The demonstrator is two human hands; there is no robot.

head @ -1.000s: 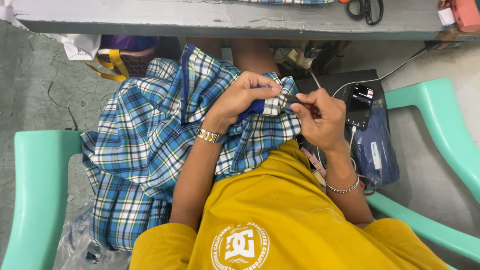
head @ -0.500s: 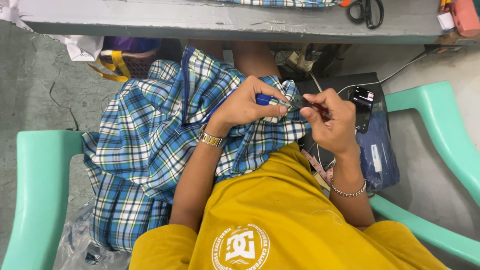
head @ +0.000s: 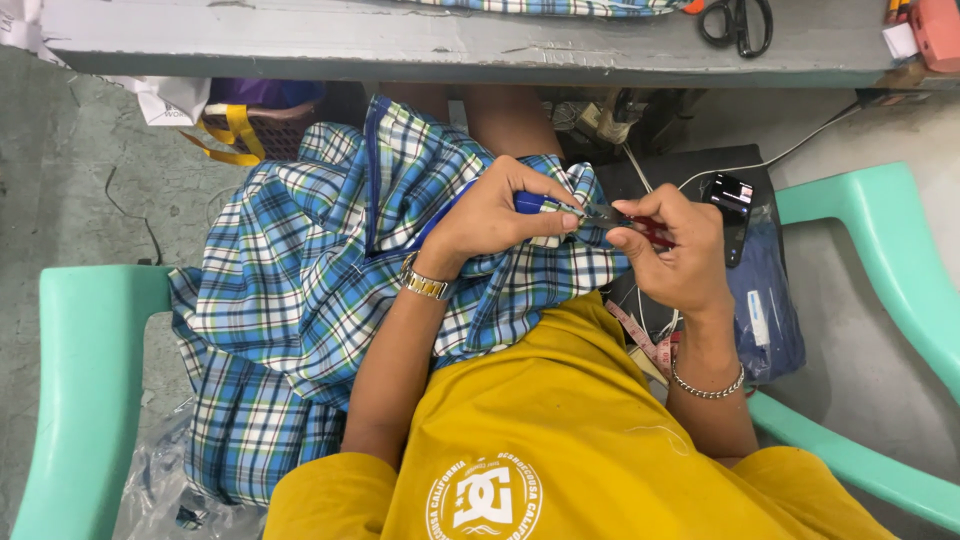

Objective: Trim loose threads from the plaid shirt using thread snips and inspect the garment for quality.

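Your left hand [head: 490, 215] now pinches the plaid garment [head: 300, 290] tighter — beside it, your right hand [head: 675, 250] has closed in, gripping small red-handled snips [head: 640, 226].

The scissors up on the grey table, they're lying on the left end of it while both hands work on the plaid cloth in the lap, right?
Not quite: the head view shows the scissors at the right end of the grey table. Both the left hand and right hand do work on the plaid cloth.

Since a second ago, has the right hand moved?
Yes. The right hand has drifted slightly toward the phone, away from the left hand, judged against the green chair arm.
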